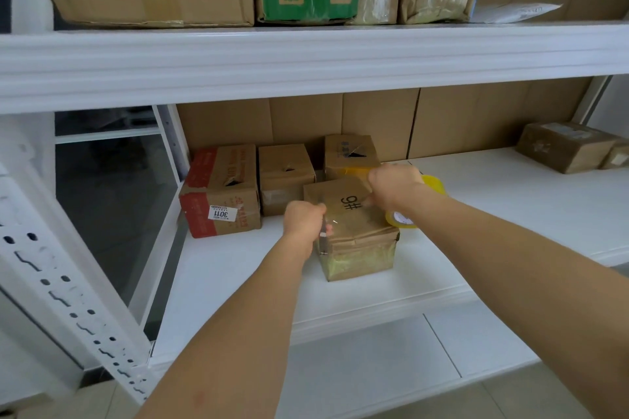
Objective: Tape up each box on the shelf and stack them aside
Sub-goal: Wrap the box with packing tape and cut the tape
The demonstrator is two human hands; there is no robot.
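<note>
Box marked 9# (354, 214) stands on the white shelf (493, 201), in front of three other boxes (286, 177). Left hand (304, 219), fingers curled, pins the tape end at the box's left edge; right hand (394, 185) grips the yellow tape roll (435, 184), apparently drawing a strip taut across the top.

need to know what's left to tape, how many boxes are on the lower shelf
6 in view: the 9# box under both hands, three behind it, namely the red-printed box, plain box and rear box, and two far right. More could be hidden.
</note>
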